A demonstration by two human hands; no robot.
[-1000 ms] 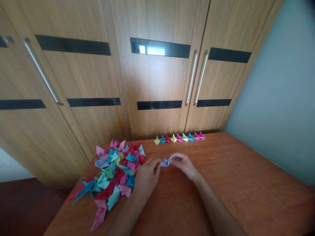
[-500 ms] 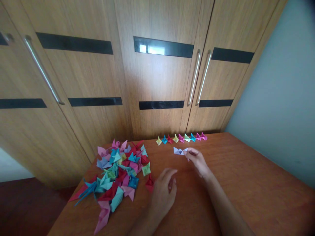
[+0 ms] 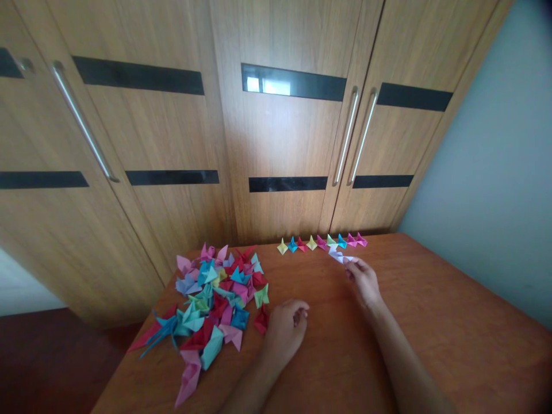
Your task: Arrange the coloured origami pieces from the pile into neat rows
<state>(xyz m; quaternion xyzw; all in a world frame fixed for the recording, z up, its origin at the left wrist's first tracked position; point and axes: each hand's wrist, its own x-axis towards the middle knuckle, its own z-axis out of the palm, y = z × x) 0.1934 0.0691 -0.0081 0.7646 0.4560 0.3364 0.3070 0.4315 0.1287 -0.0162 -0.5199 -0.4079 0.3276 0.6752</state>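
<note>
A pale lavender folded-paper piece [image 3: 337,256] is located toward the far edge of the tabletop [image 3: 440,322], just in front of the row of small folded-paper pieces [image 3: 311,243]; whether it touches the row or the tabletop cannot be determined. The right hand [image 3: 363,282] grips its near right end between thumb and fingers, the opposite end pointing at the row. The row counts nine pieces, from left: yellow, blue, red, yellow, magenta, pale green, blue, magenta, magenta. The left hand [image 3: 285,329] is positioned nearer the wearer, fingers loosely curled with a gap at the thumb. Just beside it is a red folded piece [image 3: 261,319], with a light green one [image 3: 261,295] behind. Further left, a dense pile of folded paper [image 3: 221,305] covers that side, in pink, red, blue, teal, lavender and yellow, pieces overlapping. Behind the tabletop stands a wooden cabinet [image 3: 284,146] with black strips [image 3: 287,184] and metal handles [image 3: 346,138]; a pale blue-grey wall [image 3: 487,201] adjoins at right.
</note>
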